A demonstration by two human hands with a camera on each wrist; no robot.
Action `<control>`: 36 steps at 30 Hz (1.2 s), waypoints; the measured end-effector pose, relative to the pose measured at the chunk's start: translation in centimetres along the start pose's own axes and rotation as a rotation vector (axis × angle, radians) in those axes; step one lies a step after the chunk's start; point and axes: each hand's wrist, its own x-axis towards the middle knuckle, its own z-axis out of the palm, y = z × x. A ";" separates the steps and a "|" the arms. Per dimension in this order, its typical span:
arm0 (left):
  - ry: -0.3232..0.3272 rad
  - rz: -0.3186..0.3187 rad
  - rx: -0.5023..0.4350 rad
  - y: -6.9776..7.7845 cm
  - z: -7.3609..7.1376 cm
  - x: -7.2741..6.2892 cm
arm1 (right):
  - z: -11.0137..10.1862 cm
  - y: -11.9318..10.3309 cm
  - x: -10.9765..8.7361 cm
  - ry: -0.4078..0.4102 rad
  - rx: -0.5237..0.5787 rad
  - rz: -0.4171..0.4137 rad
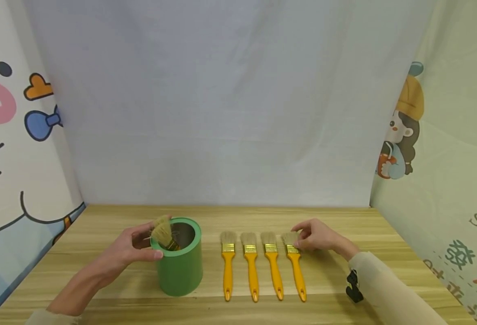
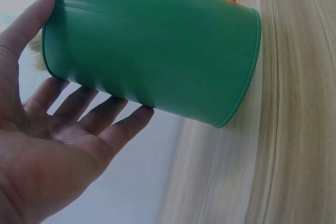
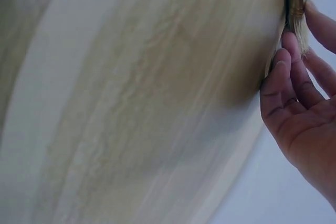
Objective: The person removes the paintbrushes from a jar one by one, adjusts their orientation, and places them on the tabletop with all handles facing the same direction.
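Note:
My left hand [image 1: 134,246] grips a green cylindrical can [image 1: 180,273] near its rim, thumb on the near side and fingers round the far side. In the left wrist view the fingertips press against the can's wall [image 2: 152,45]. A paintbrush [image 1: 163,234] stands in the can with its pale bristles up; its handle is hidden inside. My right hand [image 1: 317,235] pinches the bristle end of the rightmost paintbrush [image 1: 296,268], which lies with its orange handle toward me. In the right wrist view the thumb is at that brush's metal band [image 3: 297,4] and the fingers are by the bristles.
Three more orange-handled paintbrushes lie in a row between the can and the right hand: a left one [image 1: 228,266], a middle one [image 1: 251,268] and a right one [image 1: 274,266]. The wooden table [image 1: 112,307] ends at a pale curtain [image 1: 222,135]. Printed cloths hang at both sides.

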 end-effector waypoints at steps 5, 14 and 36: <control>0.001 0.002 0.004 0.0 0.0 0.0 | 0.1 0.0 0.1 0.000 -0.019 -0.027; -0.006 0.003 0.005 0.0 -0.1 0.0 | 0.2 0.1 -0.1 0.004 -0.014 -0.055; -0.019 0.012 0.003 0.1 0.0 0.1 | -0.4 0.7 -1.1 0.051 -0.117 -0.091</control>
